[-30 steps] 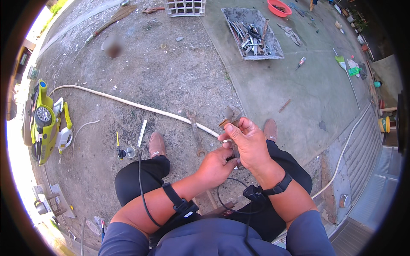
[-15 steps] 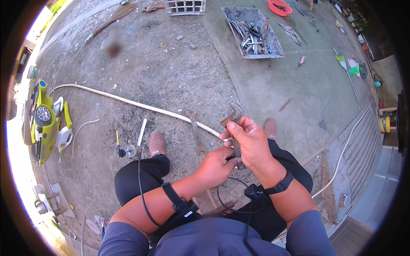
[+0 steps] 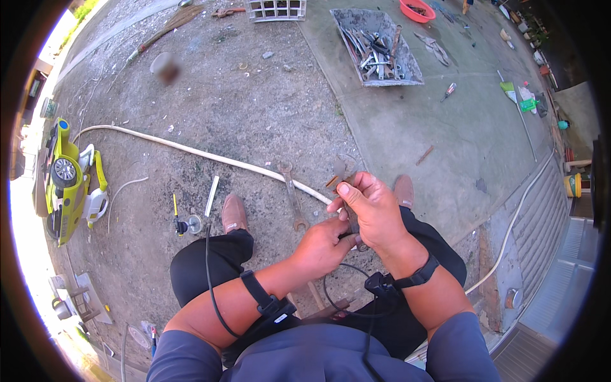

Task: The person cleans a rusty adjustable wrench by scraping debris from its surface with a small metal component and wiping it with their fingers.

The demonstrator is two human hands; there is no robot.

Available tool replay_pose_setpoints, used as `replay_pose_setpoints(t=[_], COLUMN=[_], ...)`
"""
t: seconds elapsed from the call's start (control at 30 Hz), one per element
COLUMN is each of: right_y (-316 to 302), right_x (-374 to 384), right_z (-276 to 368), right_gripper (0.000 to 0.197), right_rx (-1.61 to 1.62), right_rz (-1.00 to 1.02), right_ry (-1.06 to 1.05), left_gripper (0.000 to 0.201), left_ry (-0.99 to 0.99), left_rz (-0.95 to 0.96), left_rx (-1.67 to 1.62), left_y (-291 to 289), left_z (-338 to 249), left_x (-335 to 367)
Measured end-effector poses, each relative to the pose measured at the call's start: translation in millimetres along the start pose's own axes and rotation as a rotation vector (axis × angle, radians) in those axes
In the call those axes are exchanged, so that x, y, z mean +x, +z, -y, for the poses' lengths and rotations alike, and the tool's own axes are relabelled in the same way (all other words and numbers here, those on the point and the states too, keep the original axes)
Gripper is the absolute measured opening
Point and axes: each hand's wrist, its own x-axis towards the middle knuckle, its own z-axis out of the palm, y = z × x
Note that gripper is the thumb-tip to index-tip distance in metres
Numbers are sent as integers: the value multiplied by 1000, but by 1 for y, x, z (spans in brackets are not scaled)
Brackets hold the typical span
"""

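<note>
Between my knees, my left hand (image 3: 323, 247) is closed round the lower handle of a worn metal wrench (image 3: 345, 167), whose head points away from me. My right hand (image 3: 377, 213) is closed over the upper part of the same wrench. Its thumb and fingers pinch a small, flat, brown-edged piece (image 3: 332, 183) beside the wrench head; I cannot make out its material. My fingers hide much of the handle. Another open-ended wrench (image 3: 293, 198) lies on the ground to the left of my hands, across a pale hose (image 3: 210, 156).
A grey tray (image 3: 407, 77) full of wrenches stands ahead, near a red basin (image 3: 417, 11). A screwdriver (image 3: 449, 91) lies on the concrete. At left are a green toy car (image 3: 67, 184) and a clear round container (image 3: 195, 224). Black cables run along both my arms.
The wrench head and the brown-edged piece have shifted slightly, with the wrench's head now blurred. Both hands keep nearly the same place and grip.
</note>
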Motion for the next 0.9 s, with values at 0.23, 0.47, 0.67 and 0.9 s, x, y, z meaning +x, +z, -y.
replay_pose_setpoints(t=[0.23, 0.47, 0.67, 0.9], right_y=[-4, 1, 3, 1], right_x=[-6, -10, -12, -13], right_z=[28, 17, 19, 21], right_gripper=[16, 12, 12, 14], right_rx=[-604, -614, -603, -569], right_rz=[-72, -4, 27, 75], right_ry=[-228, -138, -128, -100], left_gripper=[25, 22, 14, 13], left_ry=[3, 52, 89, 138], left_rz=[-247, -183, -208, -247], left_rx=[-197, -436, -279, -207], left_y=[-60, -67, -68, -66], left_z=[-27, -31, -36, -29], left_x=[18, 21, 17, 16])
